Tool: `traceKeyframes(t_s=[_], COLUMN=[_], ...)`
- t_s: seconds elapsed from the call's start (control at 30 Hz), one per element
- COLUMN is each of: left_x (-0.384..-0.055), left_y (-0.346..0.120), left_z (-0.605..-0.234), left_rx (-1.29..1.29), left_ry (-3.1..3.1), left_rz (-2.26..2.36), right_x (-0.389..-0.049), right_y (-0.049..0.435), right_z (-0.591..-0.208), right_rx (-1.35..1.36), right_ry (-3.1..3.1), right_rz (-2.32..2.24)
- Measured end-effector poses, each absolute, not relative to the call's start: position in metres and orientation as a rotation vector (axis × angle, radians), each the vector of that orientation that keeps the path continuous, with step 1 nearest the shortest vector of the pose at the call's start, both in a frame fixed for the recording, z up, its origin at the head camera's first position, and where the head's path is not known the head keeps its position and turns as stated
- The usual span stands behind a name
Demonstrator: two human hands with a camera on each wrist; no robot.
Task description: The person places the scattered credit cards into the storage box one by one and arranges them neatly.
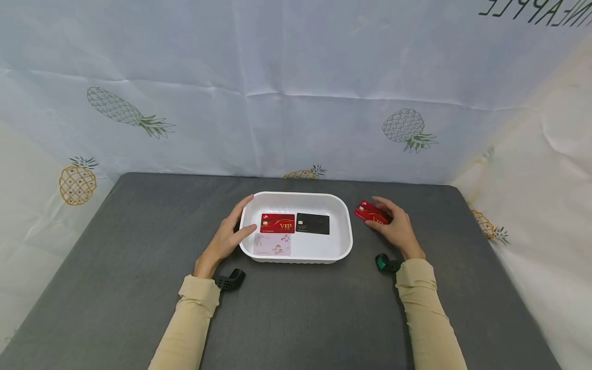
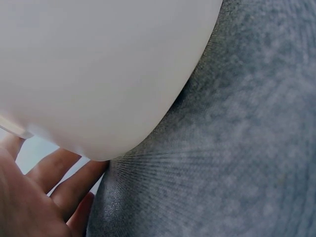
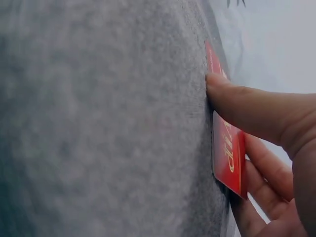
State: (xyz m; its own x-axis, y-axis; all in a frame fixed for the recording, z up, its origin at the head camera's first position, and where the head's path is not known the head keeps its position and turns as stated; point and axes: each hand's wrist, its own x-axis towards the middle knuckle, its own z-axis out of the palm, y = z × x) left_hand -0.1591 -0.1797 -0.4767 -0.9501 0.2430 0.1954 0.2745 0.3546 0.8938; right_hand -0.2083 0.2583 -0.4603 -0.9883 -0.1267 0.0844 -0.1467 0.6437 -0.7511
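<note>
A white plastic tray (image 1: 300,259) stands on the table, with three cards lying flat inside. One is a red VIP card (image 1: 276,221), beside it lies a black VIP card (image 1: 314,224), and below the red one is a pale pink card (image 1: 272,245). My left hand (image 1: 226,237) grips the tray's left end, thumb over the rim and fingers along the outer wall. To the right of the tray, my right hand (image 1: 396,228) pinches another red VIP card (image 3: 229,160) between thumb and fingers by its long edges. That card is tilted, close to the tabletop.
The dark grey table (image 1: 296,318) stretches out around the tray. Behind it hangs a pale cloth (image 1: 277,51) printed with pineapples. A black wrist strap (image 1: 231,280) shows at the left wrist, and a black and green one (image 1: 387,263) at the right.
</note>
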Motion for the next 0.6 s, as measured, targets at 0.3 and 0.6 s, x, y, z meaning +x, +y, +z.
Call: traceKeyframes(t_s=[0.3,0.6], left_x=[-0.16,-0.1597], left_y=[-0.1797,-0.1809], left_z=[-0.4783,-0.4795], left_rx=[-0.487,-0.529], left_ry=[-2.566,-2.538], left_rz=[-1.693,-1.692], right_x=[-0.2058,-0.2033], right_y=[0.2553,0.2539], right_z=[-0.4591,-0.4568], right_rx=[0.234,0.186], right_ry=[-2.816,-2.805], right_rz=[1.242,1.31])
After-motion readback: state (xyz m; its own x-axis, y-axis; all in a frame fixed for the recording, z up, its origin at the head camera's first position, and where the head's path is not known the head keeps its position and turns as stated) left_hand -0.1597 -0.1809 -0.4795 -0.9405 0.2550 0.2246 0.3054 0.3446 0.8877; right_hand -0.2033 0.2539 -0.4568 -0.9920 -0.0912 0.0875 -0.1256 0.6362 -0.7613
